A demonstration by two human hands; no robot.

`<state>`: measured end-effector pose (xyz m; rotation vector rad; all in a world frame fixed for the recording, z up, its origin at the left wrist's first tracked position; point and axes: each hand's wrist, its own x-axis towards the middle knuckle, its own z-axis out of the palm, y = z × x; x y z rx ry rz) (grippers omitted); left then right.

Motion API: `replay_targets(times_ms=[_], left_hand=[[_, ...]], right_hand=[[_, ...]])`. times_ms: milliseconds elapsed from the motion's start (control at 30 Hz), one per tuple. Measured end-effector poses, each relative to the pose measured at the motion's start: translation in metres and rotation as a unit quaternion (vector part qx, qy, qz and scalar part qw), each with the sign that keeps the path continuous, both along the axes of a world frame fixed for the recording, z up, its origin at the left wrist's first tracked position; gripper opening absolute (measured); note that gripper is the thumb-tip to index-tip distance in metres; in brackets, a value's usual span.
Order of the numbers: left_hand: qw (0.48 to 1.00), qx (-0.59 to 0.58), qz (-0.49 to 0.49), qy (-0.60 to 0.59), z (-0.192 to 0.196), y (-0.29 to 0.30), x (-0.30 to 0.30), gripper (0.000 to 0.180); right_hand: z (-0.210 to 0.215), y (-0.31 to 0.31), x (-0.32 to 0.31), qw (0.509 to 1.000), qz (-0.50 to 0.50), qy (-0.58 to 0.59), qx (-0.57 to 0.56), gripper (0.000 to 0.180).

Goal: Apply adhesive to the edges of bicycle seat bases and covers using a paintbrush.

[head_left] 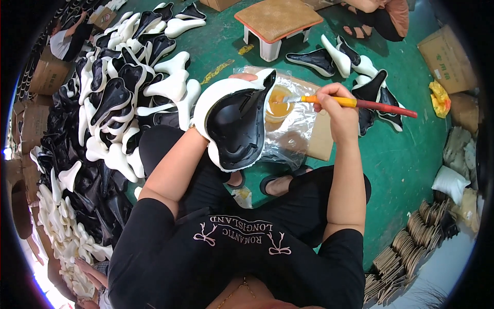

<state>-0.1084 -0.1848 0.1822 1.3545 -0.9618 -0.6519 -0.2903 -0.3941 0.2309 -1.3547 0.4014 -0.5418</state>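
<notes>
A bicycle saddle with a black plastic shell and white foam padding point(234, 126) is held up in front of me. My left hand point(244, 76) grips it from behind; only some fingers show above its upper edge, and the saddle hides the rest. My right hand point(334, 105) pinches a brush point(355, 102) with a yellow and red handle. The brush's bristle end is at a bowl of amber liquid point(279, 105), just right of the saddle. Under the bowl lies clear plastic sheeting point(298, 136) on a piece of cardboard point(321, 136).
White and black saddle parts point(118, 98) are heaped at the left, with more saddles point(370, 85) at the far right. A low stool point(278, 23) stands beyond the bowl. Stacked thin brown pieces point(409, 247) lie near right. Other people sit at the far edges and lower left.
</notes>
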Motion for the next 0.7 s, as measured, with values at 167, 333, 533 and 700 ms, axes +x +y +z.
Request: replay_targets(times_ms=[167, 333, 533, 700], left_hand=[[0.956, -0.03, 0.023, -0.291, 0.001, -0.01, 0.003, 0.044], [0.925, -0.04, 0.032, -0.376, 0.023, -0.012, -0.002, 0.047], [0.912, 0.035, 0.123, -0.391, 0.029, -0.016, 0.005, 0.044], [0.889, -0.047, 0.213, -0.402, 0.014, -0.019, 0.027, 0.049]], right_hand=[[0.001, 0.011, 0.006, 0.999, 0.034, 0.029, -0.024, 0.006], [0.015, 0.015, -0.002, 0.979, 0.136, 0.01, -0.155, 0.003], [0.038, 0.032, -0.013, 0.935, 0.216, 0.008, -0.28, 0.003], [0.037, 0.048, -0.01, 0.931, 0.203, -0.035, -0.3, 0.006]])
